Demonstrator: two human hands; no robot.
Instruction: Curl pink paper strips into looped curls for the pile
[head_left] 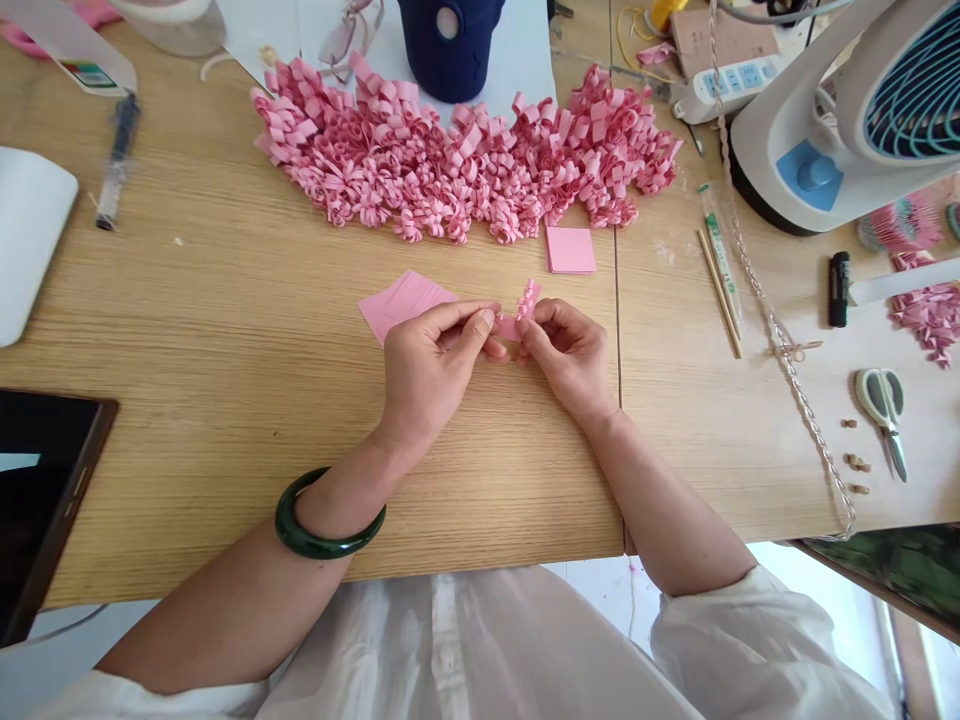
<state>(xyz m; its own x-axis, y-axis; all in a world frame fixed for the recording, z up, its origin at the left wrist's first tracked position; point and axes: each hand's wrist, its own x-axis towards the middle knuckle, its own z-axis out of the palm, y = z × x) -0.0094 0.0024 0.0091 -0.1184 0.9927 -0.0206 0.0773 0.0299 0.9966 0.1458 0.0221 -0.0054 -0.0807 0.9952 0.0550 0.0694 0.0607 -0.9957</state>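
1 pink strip (528,299), curled into loops (partly).

Curled pink strip (528,299) between fingers (477,330)

Tabletop (247,300): yellow-brown wood, patterned with fine darker grain lines running crosswise. Curled paper pieces (472,175): pink throughout, deeper in the shaded folds. Held strip (528,298), fanned sheets (405,303) and square stack (571,250): likewise pink. Bangle (330,548): dark green with pale highlights. Shirt (420,640): white. Cup (450,68): navy blue, marked with one pale round spot. Fan (772,145): white body, mid-blue control panel (791,165), teal grille (915,85) patterned in curved lines. Power strip (731,87): white with light-blue socket faces. Marker (838,290): black. Scissors (881,400): off-white handles with grey-green inner rings.
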